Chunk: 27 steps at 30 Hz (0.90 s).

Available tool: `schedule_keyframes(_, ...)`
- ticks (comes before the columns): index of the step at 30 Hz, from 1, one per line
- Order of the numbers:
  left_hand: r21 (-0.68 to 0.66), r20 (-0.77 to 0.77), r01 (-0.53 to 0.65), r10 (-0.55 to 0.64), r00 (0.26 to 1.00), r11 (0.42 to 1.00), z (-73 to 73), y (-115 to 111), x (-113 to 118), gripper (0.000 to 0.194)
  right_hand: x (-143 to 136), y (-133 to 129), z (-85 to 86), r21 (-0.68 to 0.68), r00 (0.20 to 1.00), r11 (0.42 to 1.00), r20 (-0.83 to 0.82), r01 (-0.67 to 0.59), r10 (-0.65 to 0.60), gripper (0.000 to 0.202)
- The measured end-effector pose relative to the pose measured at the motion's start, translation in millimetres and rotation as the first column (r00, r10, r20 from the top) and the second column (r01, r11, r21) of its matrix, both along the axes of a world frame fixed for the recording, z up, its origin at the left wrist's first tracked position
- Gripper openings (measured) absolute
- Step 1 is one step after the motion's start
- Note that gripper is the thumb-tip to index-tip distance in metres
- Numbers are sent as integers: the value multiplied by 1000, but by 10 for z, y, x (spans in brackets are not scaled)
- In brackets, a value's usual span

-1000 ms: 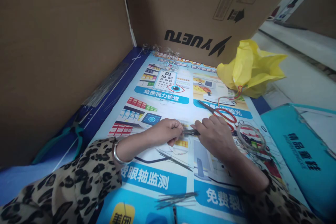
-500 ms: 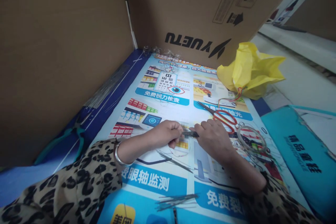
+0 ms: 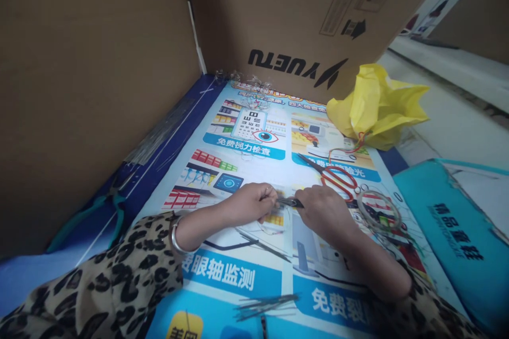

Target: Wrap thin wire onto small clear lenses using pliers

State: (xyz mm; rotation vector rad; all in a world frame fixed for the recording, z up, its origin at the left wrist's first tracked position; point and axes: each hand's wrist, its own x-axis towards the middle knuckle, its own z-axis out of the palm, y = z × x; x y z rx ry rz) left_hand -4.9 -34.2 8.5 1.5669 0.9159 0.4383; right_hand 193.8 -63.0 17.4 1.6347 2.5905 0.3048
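Note:
My right hand (image 3: 324,214) is wrapped round a pair of pliers (image 3: 289,202), whose dark jaws point left; its handles are hidden in the palm. At the jaw tips my left hand (image 3: 256,202) is pinched closed. What lies between its fingers is too small to make out, though a faint thin loop shows just below. Short dark wires (image 3: 264,245) lie on the printed poster under my hands. A second bundle of cut wires (image 3: 267,304) rests nearer to me. Red-handled scissors (image 3: 338,180) lie partly open just beyond my right hand.
Teal-handled pliers (image 3: 115,201) and long thin wires (image 3: 149,143) lie on the left. Cardboard (image 3: 278,5) walls in the back and left. At right are a yellow bag (image 3: 374,106), a coil of clear line (image 3: 377,211) and a teal box (image 3: 441,228). Tangled wire (image 3: 256,90) sits at the back.
The view has shifted very slightly. The right hand has turned a little and sits slightly lower, with the pliers' jaws still at the left fingertips.

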Motion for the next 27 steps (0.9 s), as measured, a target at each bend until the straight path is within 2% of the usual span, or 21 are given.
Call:
schedule_keyframes(6,33,-52,33,-31,998,999,27,-14,6,9,-28,-81,97,-171,991,977,27,130,-128,18)
schedule_keyframes(11,-79,-8,14,-14,1000,997,38,-20,11,8,-33,-90,95,-213,993,970,9,115,-116,18)
schedule_keyframes(15,-201,82,31,-15,997,979,39,-2,-3,6,-24,-42,80,-137,1000,990,18,21,-18,13)
schedule_keyframes(19,-239,114,64,-37,993,969,50,7,-16,4,-6,-18,65,6,997,997,16,-71,71,8)
schedule_keyframes(23,-286,148,89,-48,988,954,52,-1,-14,12,3,-25,66,141,993,983,37,-118,114,14)
schedule_keyframes(27,-335,197,105,-39,980,936,28,-6,-10,14,7,-20,39,180,990,974,51,-136,129,14)
